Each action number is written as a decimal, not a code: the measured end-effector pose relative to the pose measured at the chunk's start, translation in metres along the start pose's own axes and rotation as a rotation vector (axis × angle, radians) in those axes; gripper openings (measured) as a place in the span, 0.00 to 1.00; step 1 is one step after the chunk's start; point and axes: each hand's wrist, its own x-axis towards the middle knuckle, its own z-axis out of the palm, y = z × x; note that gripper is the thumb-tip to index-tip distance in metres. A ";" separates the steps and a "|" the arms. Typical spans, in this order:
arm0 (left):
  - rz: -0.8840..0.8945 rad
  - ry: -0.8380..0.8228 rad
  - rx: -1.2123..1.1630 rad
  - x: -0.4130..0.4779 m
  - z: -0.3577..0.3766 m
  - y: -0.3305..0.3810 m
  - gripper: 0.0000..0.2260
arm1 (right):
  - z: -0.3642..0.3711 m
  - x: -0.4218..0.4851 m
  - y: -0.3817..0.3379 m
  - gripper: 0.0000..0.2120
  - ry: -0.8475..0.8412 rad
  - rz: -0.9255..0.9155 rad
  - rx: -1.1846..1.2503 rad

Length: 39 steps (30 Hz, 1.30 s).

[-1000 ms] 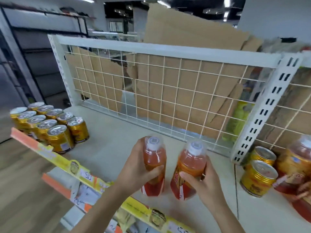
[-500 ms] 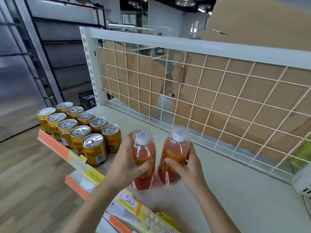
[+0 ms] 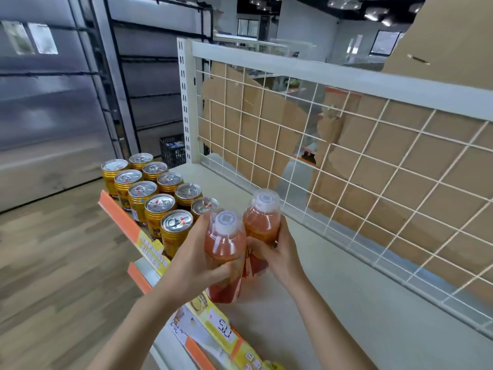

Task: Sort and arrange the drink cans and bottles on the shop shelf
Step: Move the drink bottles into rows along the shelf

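Observation:
I hold two orange drink bottles with white caps over the cream shelf (image 3: pixel 360 311). My left hand (image 3: pixel 194 265) grips the nearer bottle (image 3: pixel 225 247) round its body. My right hand (image 3: pixel 277 252) grips the farther bottle (image 3: pixel 262 217), which stands slightly behind the first. The two bottles touch side by side. Just left of them, several gold cans (image 3: pixel 157 193) with silver lids stand in two rows at the shelf's left end; the nearest can is close to my left hand.
A white wire grid back panel (image 3: pixel 346 156) with cardboard behind it bounds the shelf's far side. An orange and yellow price strip (image 3: pixel 149 247) runs along the front edge. A wooden floor lies at left, and a dark crate (image 3: pixel 172 153) sits beyond the shelf's end post.
Both hands have carried the two bottles leftward along the shelf, from near the right upright to right beside the gold cans. The bottles now touch each other.

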 end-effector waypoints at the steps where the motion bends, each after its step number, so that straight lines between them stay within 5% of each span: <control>1: -0.004 -0.002 -0.021 -0.001 0.001 0.000 0.31 | 0.000 0.002 0.000 0.34 -0.010 0.003 0.008; 8: -0.118 0.011 -0.180 -0.007 0.011 -0.011 0.32 | 0.005 0.009 -0.003 0.39 -0.054 -0.002 0.023; 19: -0.217 -0.009 -0.108 -0.029 0.027 -0.055 0.34 | 0.012 -0.003 -0.009 0.40 -0.111 0.002 0.094; 21: -0.205 0.019 -0.101 -0.031 0.027 -0.057 0.35 | 0.009 -0.008 -0.004 0.34 -0.108 0.047 0.032; 23: -0.164 0.061 -0.056 -0.035 0.026 -0.054 0.40 | 0.002 -0.017 0.002 0.27 -0.076 0.083 -0.062; 26: -0.037 0.126 0.048 -0.039 0.023 -0.043 0.44 | -0.019 -0.043 0.004 0.29 -0.001 0.118 -0.237; 32: 0.280 0.270 0.259 -0.036 0.018 -0.007 0.34 | -0.083 -0.114 -0.003 0.26 0.244 0.064 -0.499; 39: 0.533 0.027 0.401 -0.033 0.059 0.043 0.23 | -0.160 -0.213 -0.023 0.28 0.484 0.100 -0.743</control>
